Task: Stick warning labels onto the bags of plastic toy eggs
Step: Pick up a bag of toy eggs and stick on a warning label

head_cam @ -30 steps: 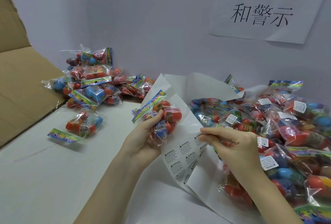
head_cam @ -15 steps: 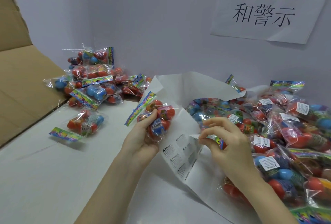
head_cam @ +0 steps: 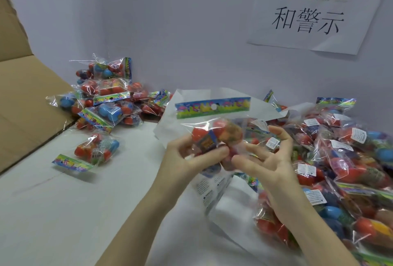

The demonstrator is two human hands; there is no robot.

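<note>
My left hand grips a clear bag of plastic toy eggs from below, its colourful header card turned upward. My right hand pinches the bag's right end between thumb and forefinger, the other fingers spread. I cannot see a label in those fingers. Under both hands lies the white label sheet, with several printed warning labels on it. A pile of bags bearing white labels fills the right side. A heap of bags without visible labels lies at the back left.
One bag lies alone on the white table left of my hands. A brown cardboard flap rises along the left edge. A paper sign with Chinese characters hangs on the wall behind.
My right hand has left the label sheet and come up to the bag. My left hand has turned the bag and lifted it toward the centre, header card now on top.
</note>
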